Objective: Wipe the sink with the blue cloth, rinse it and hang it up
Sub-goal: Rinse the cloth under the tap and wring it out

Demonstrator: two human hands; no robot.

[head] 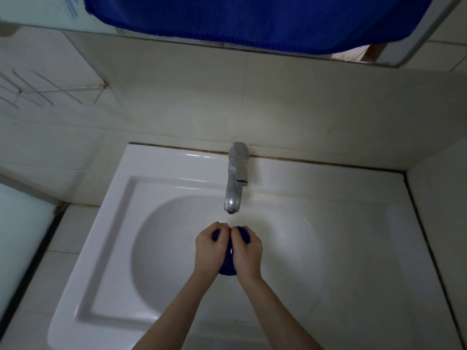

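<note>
Left grip: I am curling my left grip (211,245) tightly round one side of the blue cloth (227,270).
Right grip: I am closing my right grip (246,251) round the other side, my fingertips meeting those of the left.
Cloth: it is sitting bunched into a ball between both palms, above the bowl of the white sink (106,248), just in front of the tap (235,188) spout.
Backdrop: a large blue towel (252,18) is hanging across the top; a wire rack (50,92) is sitting on the tiled wall at left.
</note>
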